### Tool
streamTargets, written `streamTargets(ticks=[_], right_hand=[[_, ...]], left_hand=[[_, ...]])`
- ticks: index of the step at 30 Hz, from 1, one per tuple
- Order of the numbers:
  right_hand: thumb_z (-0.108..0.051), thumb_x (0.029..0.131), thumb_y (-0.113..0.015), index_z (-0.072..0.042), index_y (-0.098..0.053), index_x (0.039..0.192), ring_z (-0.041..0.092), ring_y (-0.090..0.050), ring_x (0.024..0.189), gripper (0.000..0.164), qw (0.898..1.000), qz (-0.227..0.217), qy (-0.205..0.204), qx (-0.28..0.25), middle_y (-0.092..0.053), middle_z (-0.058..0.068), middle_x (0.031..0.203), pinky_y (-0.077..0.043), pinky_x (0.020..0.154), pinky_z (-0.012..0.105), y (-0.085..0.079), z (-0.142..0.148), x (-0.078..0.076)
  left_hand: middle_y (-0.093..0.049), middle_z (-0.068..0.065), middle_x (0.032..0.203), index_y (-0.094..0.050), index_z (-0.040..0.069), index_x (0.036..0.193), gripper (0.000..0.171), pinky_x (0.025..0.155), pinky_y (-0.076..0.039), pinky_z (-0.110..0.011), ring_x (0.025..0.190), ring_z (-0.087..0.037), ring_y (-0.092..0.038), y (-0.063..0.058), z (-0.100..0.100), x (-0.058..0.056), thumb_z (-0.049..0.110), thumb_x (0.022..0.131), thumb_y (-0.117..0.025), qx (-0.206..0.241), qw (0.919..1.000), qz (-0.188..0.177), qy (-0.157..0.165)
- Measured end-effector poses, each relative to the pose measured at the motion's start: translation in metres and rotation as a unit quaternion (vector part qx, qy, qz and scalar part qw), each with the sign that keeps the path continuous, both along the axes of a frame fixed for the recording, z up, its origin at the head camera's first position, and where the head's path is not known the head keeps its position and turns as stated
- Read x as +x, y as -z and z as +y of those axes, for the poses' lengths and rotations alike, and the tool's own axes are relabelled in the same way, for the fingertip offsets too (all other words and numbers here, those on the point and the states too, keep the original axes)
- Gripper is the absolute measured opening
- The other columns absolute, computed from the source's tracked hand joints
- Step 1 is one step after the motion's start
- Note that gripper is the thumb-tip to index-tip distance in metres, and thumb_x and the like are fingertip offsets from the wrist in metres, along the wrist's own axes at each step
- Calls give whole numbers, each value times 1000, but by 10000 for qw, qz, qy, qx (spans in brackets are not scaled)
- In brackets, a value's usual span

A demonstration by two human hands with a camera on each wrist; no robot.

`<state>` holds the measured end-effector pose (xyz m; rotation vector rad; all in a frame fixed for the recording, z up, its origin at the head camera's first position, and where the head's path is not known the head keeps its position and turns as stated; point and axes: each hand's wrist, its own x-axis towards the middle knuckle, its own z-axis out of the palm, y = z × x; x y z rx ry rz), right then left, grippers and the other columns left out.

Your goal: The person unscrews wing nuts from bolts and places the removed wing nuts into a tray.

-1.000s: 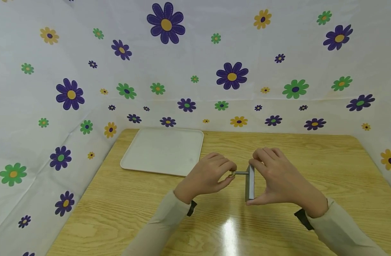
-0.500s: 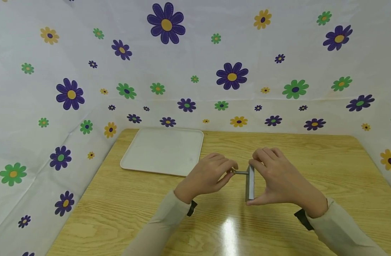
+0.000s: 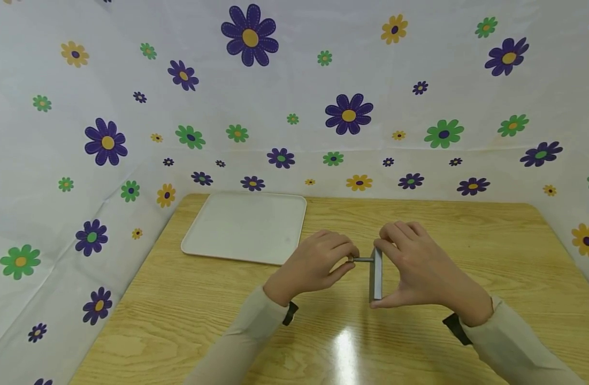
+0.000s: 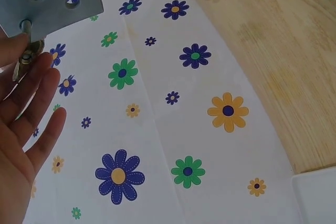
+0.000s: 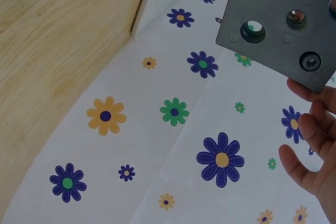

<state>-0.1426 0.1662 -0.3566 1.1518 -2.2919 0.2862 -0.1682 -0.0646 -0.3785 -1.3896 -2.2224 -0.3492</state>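
Observation:
My right hand (image 3: 414, 267) grips a grey metal plate (image 3: 376, 278) on edge above the table, thumb at its lower end and fingers at its upper end. Several round holes pierce the plate. A bolt (image 3: 364, 260) passes through one hole and sticks out toward the left; its socket head (image 5: 310, 61) sits against the plate in the right wrist view. My left hand (image 3: 315, 262) pinches a small brass-coloured nut (image 4: 37, 47) at the bolt's free end. Fingers partly hide the nut, so its exact shape is unclear.
A white tray (image 3: 246, 227) lies at the back left of the wooden table (image 3: 178, 321). Behind and to the sides hangs a white flower-print cloth (image 3: 294, 80).
My left finger and thumb shift slightly around the nut, which shows at different angles. The plate and my right hand stay almost in place.

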Motion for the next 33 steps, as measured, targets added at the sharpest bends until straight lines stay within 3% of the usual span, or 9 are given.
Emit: streamTargets(ticks=[8,14,22,33], right_hand=[[-86,53,-60,-7,-60,90,20,-46,83,87,10000,-16,-10,-38,-49,4,91,-40,72,39,0,-1,0],[-86,53,-60,-7,-60,89,20,-45,83,87,10000,46,-21,-82,-48,4,90,-39,71,39,0,-1,0],[-86,53,-60,-7,-60,88,19,-45,83,87,10000,-7,-14,-63,-47,4,90,-39,72,38,0,0,-1],[-85,50,-63,-8,-60,89,19,-45,83,87,10000,27,18,-63,-48,4,90,-38,72,38,0,0,-1]], left_hand=[[-67,6,91,-59,13,103,23,88,-49,-25,81,-6,-61,2,0,1,21,84,-70,46,9999,-97,-54],[-62,6,83,-54,15,91,18,86,-50,-26,74,-6,-57,2,0,1,21,84,-70,163,9997,-199,-38],[-60,8,80,-53,16,91,33,84,-50,-26,73,-6,-56,2,-1,0,30,75,-78,112,9996,-243,-89],[-65,5,90,-55,14,100,30,84,-49,-27,79,-7,-61,4,-4,-1,32,82,-72,3,9994,-336,-69]])
